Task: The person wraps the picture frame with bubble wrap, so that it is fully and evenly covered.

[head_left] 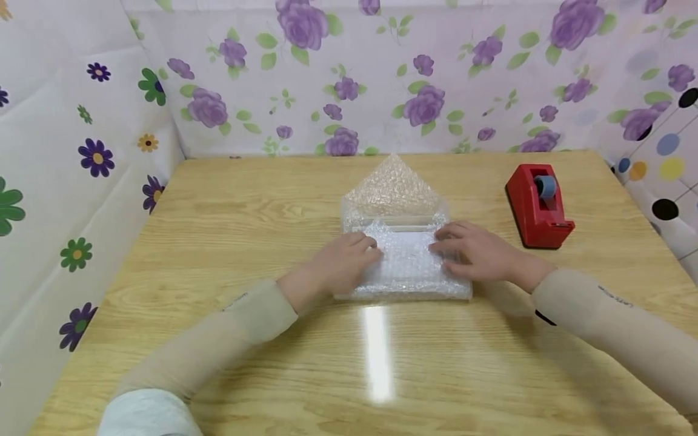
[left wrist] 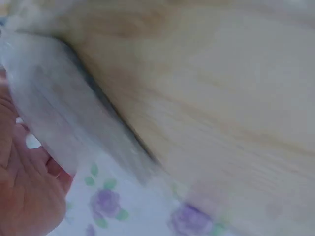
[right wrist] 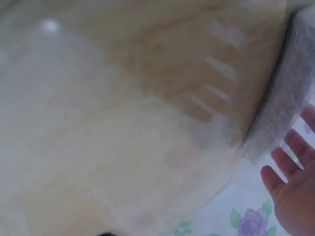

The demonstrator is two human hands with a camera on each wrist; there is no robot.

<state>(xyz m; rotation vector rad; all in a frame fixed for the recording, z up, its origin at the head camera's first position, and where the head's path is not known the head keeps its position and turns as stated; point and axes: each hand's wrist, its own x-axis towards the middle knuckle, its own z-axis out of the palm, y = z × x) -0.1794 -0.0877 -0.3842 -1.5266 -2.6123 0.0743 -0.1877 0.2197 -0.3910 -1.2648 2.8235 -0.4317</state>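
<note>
A flat, pale rectangular item (head_left: 415,237) lies on a sheet of bubble wrap, its near part covered by a folded layer of bubble wrap (head_left: 403,275). Beyond it, a pointed bubble-wrap flap (head_left: 394,184) spreads away toward the wall. My left hand (head_left: 346,260) rests on the left side of the wrapped bundle, fingers bent over the wrap. On the right side, my right hand (head_left: 480,251) touches the wrap with spread, relaxed fingers. Each wrist view shows a side of the bundle, with the left hand (left wrist: 32,187) and right hand (right wrist: 298,177) beside it.
A red tape dispenser (head_left: 537,206) with a blue roll core stands at the back right of the wooden table (head_left: 245,206). Flowered sheeting (head_left: 382,79) covers the wall behind, and more patterned sheeting hangs at both sides.
</note>
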